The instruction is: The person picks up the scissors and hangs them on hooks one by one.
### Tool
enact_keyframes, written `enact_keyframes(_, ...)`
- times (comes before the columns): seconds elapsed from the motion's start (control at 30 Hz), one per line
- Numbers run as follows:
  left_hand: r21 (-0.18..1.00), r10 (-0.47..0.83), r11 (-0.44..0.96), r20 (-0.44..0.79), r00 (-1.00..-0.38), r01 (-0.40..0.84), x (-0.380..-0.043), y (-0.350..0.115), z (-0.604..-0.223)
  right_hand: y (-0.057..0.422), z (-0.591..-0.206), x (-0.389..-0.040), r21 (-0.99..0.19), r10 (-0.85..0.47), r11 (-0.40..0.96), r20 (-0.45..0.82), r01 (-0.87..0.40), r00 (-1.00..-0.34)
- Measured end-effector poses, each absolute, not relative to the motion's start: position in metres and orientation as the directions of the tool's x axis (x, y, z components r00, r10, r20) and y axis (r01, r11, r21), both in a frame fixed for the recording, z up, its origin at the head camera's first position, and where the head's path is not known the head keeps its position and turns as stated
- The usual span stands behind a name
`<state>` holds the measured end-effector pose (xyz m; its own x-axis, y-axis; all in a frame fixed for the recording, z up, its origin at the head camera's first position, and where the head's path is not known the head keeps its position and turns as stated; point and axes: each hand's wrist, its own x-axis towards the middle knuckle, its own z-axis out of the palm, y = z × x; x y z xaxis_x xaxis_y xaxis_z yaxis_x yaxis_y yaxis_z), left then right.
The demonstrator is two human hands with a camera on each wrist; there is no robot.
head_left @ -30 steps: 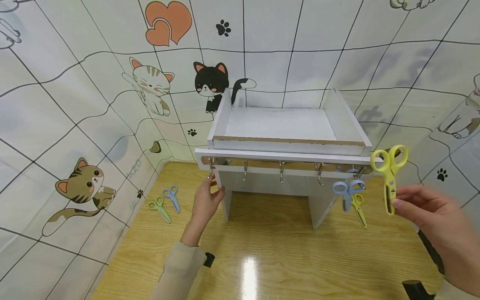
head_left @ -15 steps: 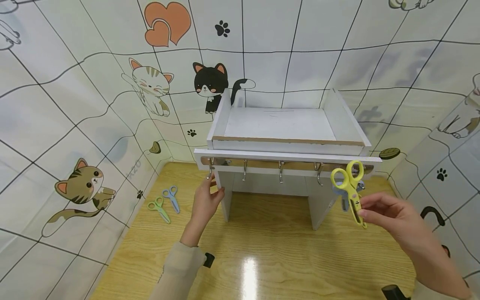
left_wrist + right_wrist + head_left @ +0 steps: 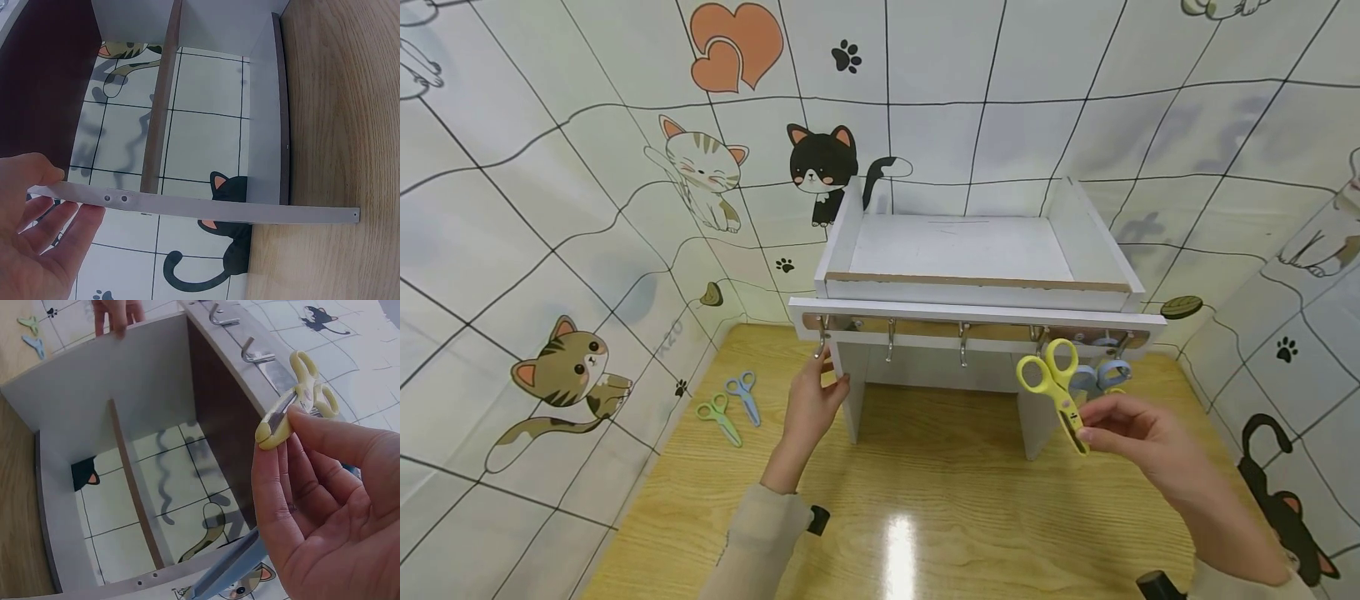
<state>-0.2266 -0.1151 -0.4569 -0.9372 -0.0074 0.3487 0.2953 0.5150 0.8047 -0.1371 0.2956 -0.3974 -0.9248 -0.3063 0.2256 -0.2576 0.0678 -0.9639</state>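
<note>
My right hand [image 3: 1150,446] pinches a pair of yellow scissors [image 3: 1063,393] near the blade end, loops upward. In the head view these scissors overlap the fourth hook of the rail [image 3: 925,325] on a white shelf [image 3: 955,250]. In the right wrist view, thumb and fingertips press the yellow scissors [image 3: 304,395] from both sides, close beside the rail. Behind that hand, blue scissors [image 3: 1084,380] hang at the rightmost hook, their lower part hidden. My left hand [image 3: 811,404] grips the front edge of the shelf's left side panel [image 3: 206,209], thumb on one face, fingers on the other.
Green scissors [image 3: 719,418] and another blue pair [image 3: 745,398] lie on the wooden table [image 3: 940,500] to the left. More yellow scissors on the table at right are mostly hidden behind my right hand. A cat-print sheet [image 3: 970,75] covers the walls around.
My right hand has carried the yellow scissors leftward and down, from the rail's right end past the hanging blue scissors to the fourth hook. The left hand has stayed on the side panel.
</note>
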Motion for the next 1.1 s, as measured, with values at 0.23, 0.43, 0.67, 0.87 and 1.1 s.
enact_keyframes(0.23,0.805,0.019,0.504,0.351,-0.936,0.313,-0.228,-0.116,-0.458,0.288,-0.403,-0.139,-0.968,-0.307,0.091,0.195,-0.233,-0.931)
enact_keyframes(0.43,0.797,0.024,0.507,0.366,-0.93,0.327,-0.227,-0.115,-0.455,0.285,-0.411,-0.141,-0.972,-0.287,0.124,0.159,-0.201,-0.945)
enact_keyframes(0.67,0.796,0.03,0.502,0.375,-0.927,0.338,-0.226,-0.114,-0.454,0.284,-0.418,-0.143,-0.969,-0.254,0.176,0.124,-0.172,-0.959)
enact_keyframes(0.87,0.8,0.022,0.501,0.369,-0.929,0.33,-0.226,-0.114,-0.454,0.288,-0.424,-0.146,-0.958,-0.24,0.237,0.101,-0.159,-0.966)
enact_keyframes(1.1,0.81,0.009,0.501,0.348,-0.937,0.306,-0.225,-0.114,-0.455,0.294,-0.432,-0.148,-0.96,-0.259,0.256,0.043,-0.111,-0.965)
